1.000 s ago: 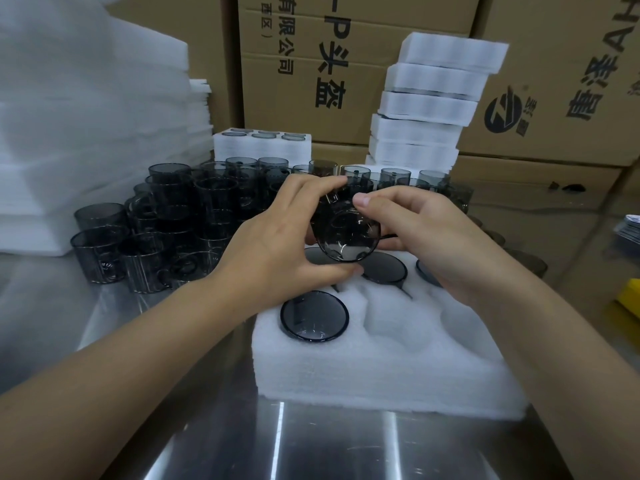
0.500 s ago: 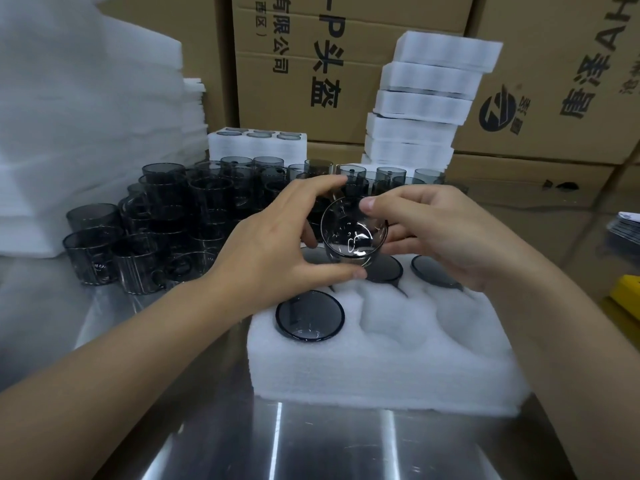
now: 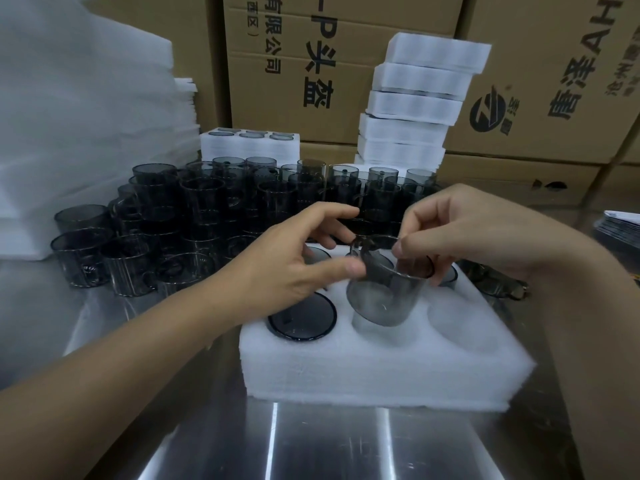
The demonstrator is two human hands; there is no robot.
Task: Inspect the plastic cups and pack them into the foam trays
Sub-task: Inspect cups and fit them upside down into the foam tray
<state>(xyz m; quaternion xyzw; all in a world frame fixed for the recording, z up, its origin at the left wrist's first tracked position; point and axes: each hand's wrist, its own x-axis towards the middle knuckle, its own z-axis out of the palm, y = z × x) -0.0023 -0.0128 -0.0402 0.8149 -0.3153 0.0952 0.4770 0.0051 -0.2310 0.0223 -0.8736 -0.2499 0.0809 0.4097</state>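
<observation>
Over the middle front pocket of the foam tray (image 3: 381, 372), my right hand (image 3: 485, 237) pinches the smoky cup (image 3: 384, 299) by its rim. My left hand (image 3: 287, 271) is relaxed, thumb touching the wall. The cup looks tilted, so I reckon it could snag the foam and slip out.

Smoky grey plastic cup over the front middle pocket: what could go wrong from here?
1. The smoky grey plastic cup looks tilted, its base at a pocket mouth of the white foam tray; it may catch the foam edge and wedge crooked.
2. The right hand only pinches its rim, and the left hand merely touches its side with the thumb, so it might slip or twist.
</observation>
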